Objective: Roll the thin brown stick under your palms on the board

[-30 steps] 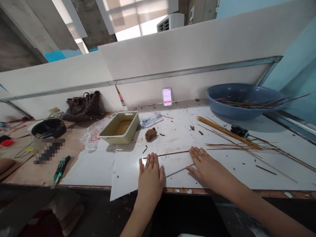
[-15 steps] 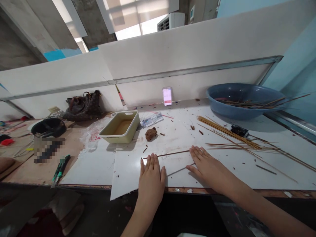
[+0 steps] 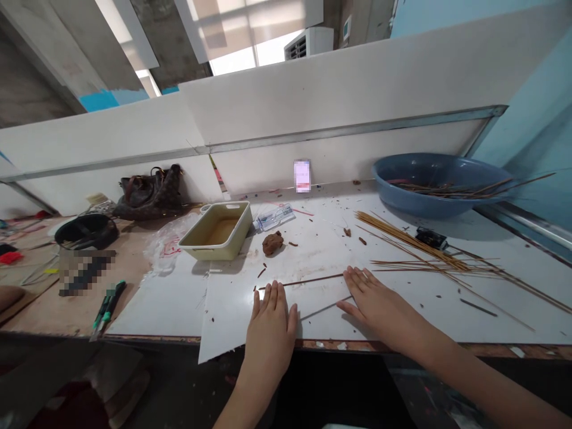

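Observation:
A thin brown strand [image 3: 313, 279] lies across the white board [image 3: 232, 316], running between my two hands. My left hand [image 3: 270, 322] is laid flat over its left end, fingers stretched out. At the other end, my right hand [image 3: 369, 298] rests palm down with its fingers extended over the strand. A thin grey stick or line [image 3: 324, 308] lies nearer to me, between my thumbs. Beyond my hands sits a lump of brown clay [image 3: 273, 243], with small brown bits around it. What lies under the palms is hidden.
A cream tub of brownish liquid [image 3: 217, 231] stands behind left. Thin sticks [image 3: 411, 238] lie at right, before a blue basin [image 3: 424, 202]. A green-black cutter [image 3: 107, 307] lies at left, a handbag [image 3: 149, 193] behind it. A phone [image 3: 302, 176] leans against the partition.
My left hand has shifted very slightly toward me and left. The right hand stays almost where it was, and the strand still lies between them.

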Demonstrator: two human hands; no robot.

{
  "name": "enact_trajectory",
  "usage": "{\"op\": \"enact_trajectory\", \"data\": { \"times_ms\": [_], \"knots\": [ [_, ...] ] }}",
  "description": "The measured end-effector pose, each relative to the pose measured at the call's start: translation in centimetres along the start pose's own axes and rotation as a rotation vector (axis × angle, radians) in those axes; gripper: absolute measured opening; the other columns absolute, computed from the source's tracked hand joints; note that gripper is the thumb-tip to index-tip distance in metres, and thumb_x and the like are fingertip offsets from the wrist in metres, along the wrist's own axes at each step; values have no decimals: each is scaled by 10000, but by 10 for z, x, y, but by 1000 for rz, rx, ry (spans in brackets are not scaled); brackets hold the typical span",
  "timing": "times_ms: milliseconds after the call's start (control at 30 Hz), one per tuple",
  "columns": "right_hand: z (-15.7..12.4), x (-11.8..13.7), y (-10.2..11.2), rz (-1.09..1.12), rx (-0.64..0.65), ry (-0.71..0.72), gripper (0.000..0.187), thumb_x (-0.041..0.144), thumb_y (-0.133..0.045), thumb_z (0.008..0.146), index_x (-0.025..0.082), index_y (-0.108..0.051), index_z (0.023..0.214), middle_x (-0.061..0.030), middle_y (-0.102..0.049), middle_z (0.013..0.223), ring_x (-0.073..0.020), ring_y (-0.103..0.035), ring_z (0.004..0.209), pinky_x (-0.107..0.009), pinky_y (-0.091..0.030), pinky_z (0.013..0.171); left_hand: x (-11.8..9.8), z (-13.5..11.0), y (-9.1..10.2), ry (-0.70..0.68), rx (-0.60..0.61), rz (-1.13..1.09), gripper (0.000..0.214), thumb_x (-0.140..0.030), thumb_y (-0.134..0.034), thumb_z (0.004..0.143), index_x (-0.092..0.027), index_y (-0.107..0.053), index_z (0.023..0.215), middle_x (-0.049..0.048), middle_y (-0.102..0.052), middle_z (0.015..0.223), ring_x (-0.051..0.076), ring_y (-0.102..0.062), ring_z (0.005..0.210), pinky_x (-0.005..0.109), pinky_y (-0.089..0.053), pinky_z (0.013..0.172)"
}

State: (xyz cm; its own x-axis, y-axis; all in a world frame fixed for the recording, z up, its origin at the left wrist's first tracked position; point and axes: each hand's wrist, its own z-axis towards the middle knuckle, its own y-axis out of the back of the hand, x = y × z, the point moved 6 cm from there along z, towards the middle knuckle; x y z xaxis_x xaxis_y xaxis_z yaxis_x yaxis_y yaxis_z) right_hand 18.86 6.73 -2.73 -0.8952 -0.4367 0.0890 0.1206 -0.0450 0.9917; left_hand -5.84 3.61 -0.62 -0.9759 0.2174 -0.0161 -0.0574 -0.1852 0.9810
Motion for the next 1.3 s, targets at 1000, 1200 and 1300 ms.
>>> {"op": "enact_trajectory", "data": {
  "times_ms": [1000, 1200, 1300],
  "knots": [
    [-6, -2, -9, 18, -70, -17, 929, 694, -293, 1082, -23, -345, 1671, -281, -346, 1714, -372, -347, 1605, -526, -305, 1326, -4, 3, -2, 45, -76, 99, 602, -302, -316, 1106, 29, -511, 1569, 237, -521, 1630, 348, -479, 1554, 592, -343, 1306],
    [10, -13, -1, 51, -21, 5, 908, 705, -278, 1086, 13, -388, 1665, -263, -396, 1696, -358, -384, 1590, -516, -322, 1320, 2, 18, -3, 54, -34, 75, 589, -321, -350, 1112, 7, -513, 1573, 238, -505, 1643, 347, -461, 1566, 594, -337, 1308],
    [29, -18, 5, 70, -8, 2, 896, 700, -289, 1087, 37, -351, 1687, -245, -397, 1701, -366, -345, 1605, -550, -284, 1331, 4, 39, 0, 80, -9, 49, 586, -330, -381, 1112, 14, -515, 1567, 250, -506, 1642, 355, -443, 1576, 588, -317, 1318]
  ]
}}
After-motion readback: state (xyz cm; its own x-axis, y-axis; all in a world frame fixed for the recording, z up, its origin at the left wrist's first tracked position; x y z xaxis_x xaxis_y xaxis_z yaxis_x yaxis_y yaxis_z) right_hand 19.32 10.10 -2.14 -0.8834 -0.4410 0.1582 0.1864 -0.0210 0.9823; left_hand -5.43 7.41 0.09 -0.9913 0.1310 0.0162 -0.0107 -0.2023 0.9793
